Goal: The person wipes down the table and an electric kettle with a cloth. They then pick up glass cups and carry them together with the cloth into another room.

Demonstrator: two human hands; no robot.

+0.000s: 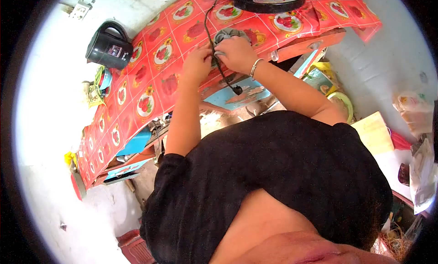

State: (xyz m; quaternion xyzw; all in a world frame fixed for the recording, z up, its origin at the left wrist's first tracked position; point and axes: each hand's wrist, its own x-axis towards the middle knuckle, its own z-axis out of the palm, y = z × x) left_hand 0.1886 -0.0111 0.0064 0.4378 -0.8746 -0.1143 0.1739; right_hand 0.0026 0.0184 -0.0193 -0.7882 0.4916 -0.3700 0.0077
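Observation:
A dark power cord [208, 29] runs down the red tablecloth from a black appliance [269, 0], passes between my hands and hangs over the table edge, ending in a black plug [237, 90]. My left hand [198, 63] has its fingers curled in at the cord; the exact grip is partly hidden. Bunched under and behind my right hand [238, 55] is a grey cloth [226, 34]. The right fingers close on this cloth, with their tips against the cord. A bracelet circles the right wrist.
The red patterned tablecloth [162, 54] covers a long table with partly pulled-out drawers [301, 47] beneath. A black kettle [109, 45] stands by the wall at the left, near a wall socket [81, 9]. Boards and plastic bags [422, 177] lie at the right.

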